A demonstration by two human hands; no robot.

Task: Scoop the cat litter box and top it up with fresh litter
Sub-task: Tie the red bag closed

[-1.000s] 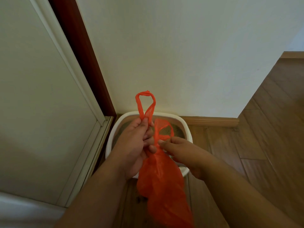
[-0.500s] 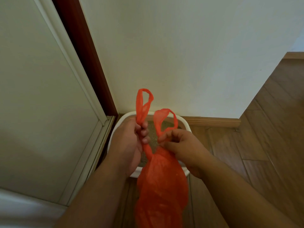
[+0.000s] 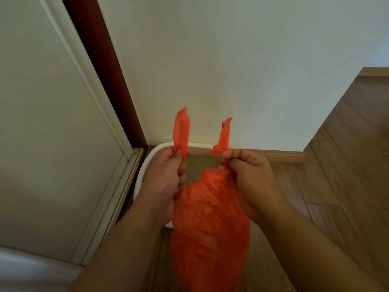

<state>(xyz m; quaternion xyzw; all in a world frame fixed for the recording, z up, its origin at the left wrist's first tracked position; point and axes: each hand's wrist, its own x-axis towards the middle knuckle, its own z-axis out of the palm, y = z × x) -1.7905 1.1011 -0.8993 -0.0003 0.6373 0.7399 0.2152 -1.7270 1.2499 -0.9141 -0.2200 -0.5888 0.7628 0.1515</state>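
An orange plastic bag [image 3: 210,224] hangs in front of me, its two handles sticking up. My left hand [image 3: 166,182] pinches the left handle and my right hand [image 3: 252,175] pinches the right handle, the two held apart. Behind and below the hands sits a white litter box [image 3: 143,169] on the floor against the wall, with brownish litter [image 3: 200,165] showing between my hands. Most of the box is hidden by my hands and the bag.
A cream wall [image 3: 231,70] stands straight ahead with a wooden baseboard [image 3: 282,153]. A pale door panel [image 3: 52,133] with a dark red frame [image 3: 101,66] runs along the left. Wooden flooring [image 3: 347,165] stretches to the right.
The two handles were close together, almost crossed, a second ago. Now my hands have drawn them apart sideways, and the handles stand flattened upright instead of as open loops.
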